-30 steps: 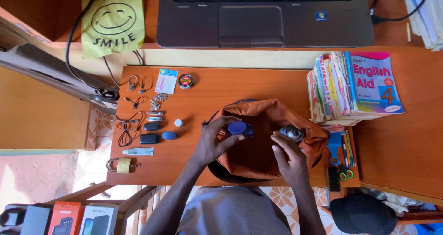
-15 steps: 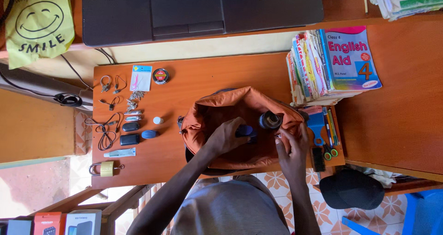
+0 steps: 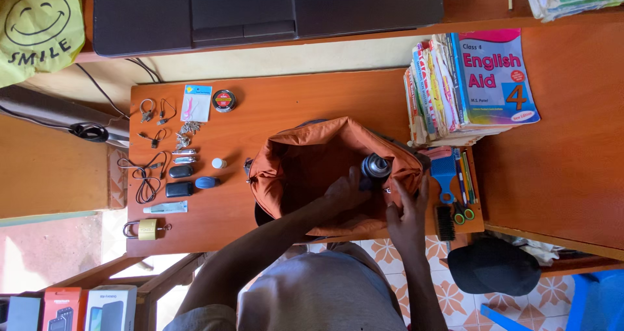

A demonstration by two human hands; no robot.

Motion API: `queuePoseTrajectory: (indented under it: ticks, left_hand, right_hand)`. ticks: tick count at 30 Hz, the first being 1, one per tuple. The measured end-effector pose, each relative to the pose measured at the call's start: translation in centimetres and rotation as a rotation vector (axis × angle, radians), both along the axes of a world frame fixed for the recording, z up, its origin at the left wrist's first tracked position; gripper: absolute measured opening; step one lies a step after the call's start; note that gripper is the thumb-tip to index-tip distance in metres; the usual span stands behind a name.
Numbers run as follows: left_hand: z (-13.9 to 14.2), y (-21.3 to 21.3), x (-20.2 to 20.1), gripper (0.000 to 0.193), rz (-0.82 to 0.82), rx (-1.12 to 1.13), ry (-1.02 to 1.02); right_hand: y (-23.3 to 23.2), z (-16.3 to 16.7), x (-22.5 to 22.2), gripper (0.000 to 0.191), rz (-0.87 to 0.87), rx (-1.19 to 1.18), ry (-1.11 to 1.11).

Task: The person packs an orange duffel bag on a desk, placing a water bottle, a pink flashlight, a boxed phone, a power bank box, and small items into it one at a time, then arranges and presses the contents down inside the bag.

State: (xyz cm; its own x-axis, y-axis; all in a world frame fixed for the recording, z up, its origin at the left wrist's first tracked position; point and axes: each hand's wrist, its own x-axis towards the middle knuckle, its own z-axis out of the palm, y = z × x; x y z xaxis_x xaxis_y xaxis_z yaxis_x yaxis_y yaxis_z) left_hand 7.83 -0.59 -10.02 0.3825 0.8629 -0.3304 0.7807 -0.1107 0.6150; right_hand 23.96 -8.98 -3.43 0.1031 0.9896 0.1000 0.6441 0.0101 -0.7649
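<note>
Now, entry by size. Orange wooden tabletop (image 3: pixel 286 97): carries everything listed. Rust-orange fabric bag (image 3: pixel 305 168): mouth open at the tabletop's middle, moved left in view since a second ago; I judge the packing is under way. Small round silver-and-dark metal canister (image 3: pixel 375 166): formerly at the bag's rim, now inside the opening. My left hand (image 3: pixel 344 191): reaching into the bag beside the canister, grip closed on it. My right hand (image 3: pixel 406 207): grip pinching the bag's near edge.
</note>
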Motion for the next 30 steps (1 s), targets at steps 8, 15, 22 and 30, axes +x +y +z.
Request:
queuePoseTrajectory:
  ticks: [8, 15, 22, 30]
  left_hand:
    - [-0.8, -2.3, 3.1, 0.052, -0.062, -0.396, -0.588]
    - [-1.2, -2.4, 4.8, 0.047, -0.243, -0.473, -0.538]
    - [-0.7, -1.6, 5.0, 0.042, -0.356, -0.504, -0.476]
    - [-0.3, -1.0, 4.9, 0.038, -0.234, -0.455, -0.614]
  right_hand:
    - [-1.3, 0.5, 1.8, 0.061, -0.089, -0.175, 0.118]
    - [-2.3, 1.0, 3.4, 0.070, -0.042, -0.150, 0.129]
    - [-3.7, 1.3, 3.4, 0.069, -0.045, -0.080, 0.132]
    - [-2.8, 1.6, 1.6, 0.068, -0.114, -0.373, 0.250]
